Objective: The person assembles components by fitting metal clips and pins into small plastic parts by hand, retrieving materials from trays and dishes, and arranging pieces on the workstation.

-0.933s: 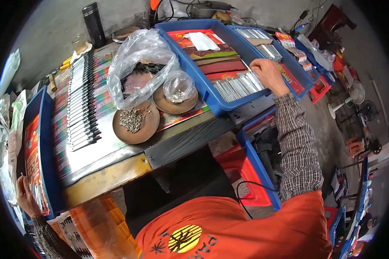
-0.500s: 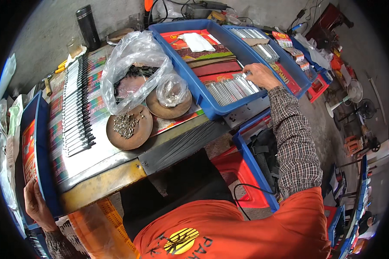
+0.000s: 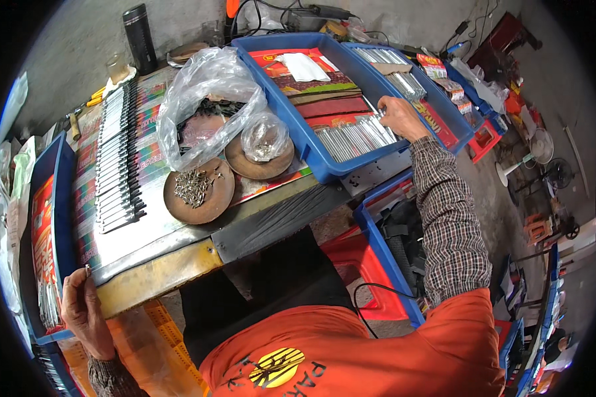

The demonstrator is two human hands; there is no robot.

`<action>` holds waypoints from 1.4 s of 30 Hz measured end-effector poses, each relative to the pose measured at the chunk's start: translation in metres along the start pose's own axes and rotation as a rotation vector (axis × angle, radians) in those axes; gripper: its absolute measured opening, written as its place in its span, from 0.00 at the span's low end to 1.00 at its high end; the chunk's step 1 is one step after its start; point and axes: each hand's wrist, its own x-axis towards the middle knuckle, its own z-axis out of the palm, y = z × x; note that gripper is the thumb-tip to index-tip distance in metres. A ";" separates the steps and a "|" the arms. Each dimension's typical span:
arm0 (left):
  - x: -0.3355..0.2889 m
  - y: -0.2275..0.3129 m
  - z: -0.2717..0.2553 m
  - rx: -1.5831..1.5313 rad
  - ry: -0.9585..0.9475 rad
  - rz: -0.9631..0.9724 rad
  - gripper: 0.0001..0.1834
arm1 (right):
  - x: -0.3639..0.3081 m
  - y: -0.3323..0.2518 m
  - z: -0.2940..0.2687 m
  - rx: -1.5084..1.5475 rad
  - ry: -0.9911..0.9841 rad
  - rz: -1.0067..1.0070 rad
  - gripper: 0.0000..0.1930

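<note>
My right hand (image 3: 404, 119) is over the big blue tray (image 3: 331, 173), its fingers closed on the end of a slim silvery rod (image 3: 381, 112). Beside it in the tray lies a row of similar silvery rods (image 3: 351, 140). My left hand (image 3: 87, 317) is at the table's front left corner, beside the narrow blue tray (image 3: 63, 218). Thumb and fingers are pinched together; a tiny pale bit shows at the tips, too small to name. Several silvery rods (image 3: 48, 301) lie in the near end of that narrow tray.
Black-ended silvery rods (image 3: 116, 159) lie in a long row on the table. Right of them stand a round brown dish (image 3: 212, 210) of small metal pieces, a clear plastic bag (image 3: 179, 142) with black parts and a second dish (image 3: 271, 169). A black flask (image 3: 139, 40) stands at the back.
My left hand has moved right, out of the narrow tray to the table's corner, uncovering the rods there. My right hand has shifted slightly, and the rod at its fingertips now shows more.
</note>
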 end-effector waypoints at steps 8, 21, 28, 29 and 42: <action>-0.008 0.011 0.013 -0.050 -0.084 0.009 0.06 | -0.001 0.005 0.000 -0.089 0.024 0.041 0.06; -0.009 0.031 0.035 -0.254 -0.072 -0.063 0.07 | -0.036 -0.033 -0.038 0.053 0.267 0.006 0.08; -0.017 0.050 0.045 -0.469 -0.129 -0.229 0.07 | -0.078 -0.137 -0.066 0.603 0.209 -0.074 0.07; -0.017 0.059 0.050 -0.488 -0.133 -0.260 0.06 | -0.086 -0.150 -0.068 0.619 0.192 -0.087 0.07; -0.038 0.084 0.096 -1.003 -0.355 -0.444 0.06 | -0.147 -0.259 -0.028 1.260 -0.427 -0.218 0.07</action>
